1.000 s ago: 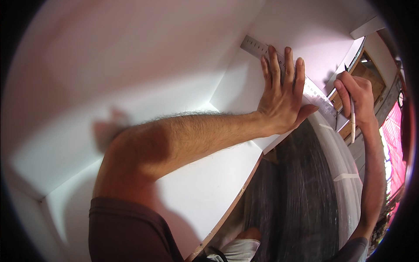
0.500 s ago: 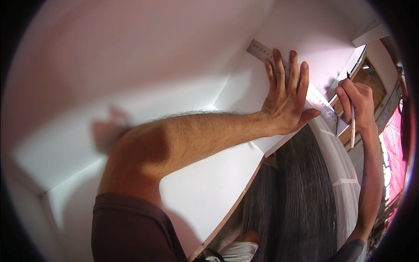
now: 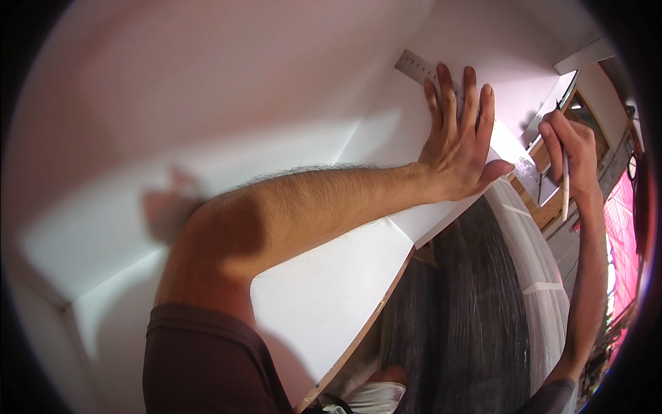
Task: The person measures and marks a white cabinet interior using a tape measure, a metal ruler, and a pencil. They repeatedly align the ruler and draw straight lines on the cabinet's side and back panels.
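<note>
My left hand [image 3: 456,148] is open, its fingers spread and laid over a metal ruler [image 3: 412,67]. The ruler slants across a white panel [image 3: 400,165]; its far left end shows beyond my fingertips, its middle is hidden under my hand, and its near right end runs past my thumb over the panel's edge. Close to that end, my right hand [image 3: 578,148] is closed around a thin pale pencil [image 3: 566,193]. The pencil's dark tip points up and away, apart from the ruler.
White boards [image 3: 331,303] meet at corners around my left arm. Below the panel's edge stands a dark, plastic-wrapped surface [image 3: 476,297], with clear film [image 3: 538,276] and tape along its right side. A white strip [image 3: 586,55] juts in at the far right; pink mesh [image 3: 624,234] shows at the right rim.
My left hand and the ruler have shifted slightly away and to the right. My right hand, with the pencil, has moved a little the same way.
</note>
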Tool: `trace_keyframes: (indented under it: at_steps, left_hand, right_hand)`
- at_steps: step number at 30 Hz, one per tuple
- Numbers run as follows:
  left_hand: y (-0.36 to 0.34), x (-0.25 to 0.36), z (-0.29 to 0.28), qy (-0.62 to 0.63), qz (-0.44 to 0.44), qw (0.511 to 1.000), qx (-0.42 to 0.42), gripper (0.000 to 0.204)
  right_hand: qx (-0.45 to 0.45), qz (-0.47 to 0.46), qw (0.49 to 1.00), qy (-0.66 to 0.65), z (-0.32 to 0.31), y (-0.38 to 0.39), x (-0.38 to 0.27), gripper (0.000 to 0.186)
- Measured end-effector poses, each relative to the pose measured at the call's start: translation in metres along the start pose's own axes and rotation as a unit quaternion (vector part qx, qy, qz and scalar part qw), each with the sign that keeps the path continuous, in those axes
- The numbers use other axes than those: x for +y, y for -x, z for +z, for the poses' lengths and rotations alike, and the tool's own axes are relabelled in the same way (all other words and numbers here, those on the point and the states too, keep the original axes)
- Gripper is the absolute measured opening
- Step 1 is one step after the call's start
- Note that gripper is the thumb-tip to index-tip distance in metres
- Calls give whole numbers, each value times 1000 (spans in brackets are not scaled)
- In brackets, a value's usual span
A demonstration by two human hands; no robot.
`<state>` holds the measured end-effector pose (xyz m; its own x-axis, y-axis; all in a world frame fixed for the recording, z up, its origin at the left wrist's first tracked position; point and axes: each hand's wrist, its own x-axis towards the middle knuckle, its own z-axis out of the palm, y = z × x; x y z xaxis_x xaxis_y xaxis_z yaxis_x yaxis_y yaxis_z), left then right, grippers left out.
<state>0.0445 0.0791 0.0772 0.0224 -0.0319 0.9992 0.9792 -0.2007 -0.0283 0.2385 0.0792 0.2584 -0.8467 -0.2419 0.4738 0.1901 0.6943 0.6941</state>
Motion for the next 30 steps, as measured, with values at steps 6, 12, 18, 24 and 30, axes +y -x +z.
trace_keyframes:
  at_steps: [6,12,18,24,30]
  left_hand:
    - [-6,1,12,-5,-1,1000,28,111]
    - [-9,5,16,9,-12,999,33,114]
    - [-10,4,15,4,-2,999,38,113]
    - [-9,5,15,0,-2,999,35,113]
    - [-10,3,16,-11,6,999,38,112]
  right_hand:
    - [-12,8,1000,15,-1,-2,13,29]
    - [-8,5,1000,11,1,4,21,29]
    - [-13,2,1000,9,-2,2,19,28]
    - [-14,-6,1000,11,-2,2,18,27]
    - [-4,-4,1000,11,0,3,18,27]
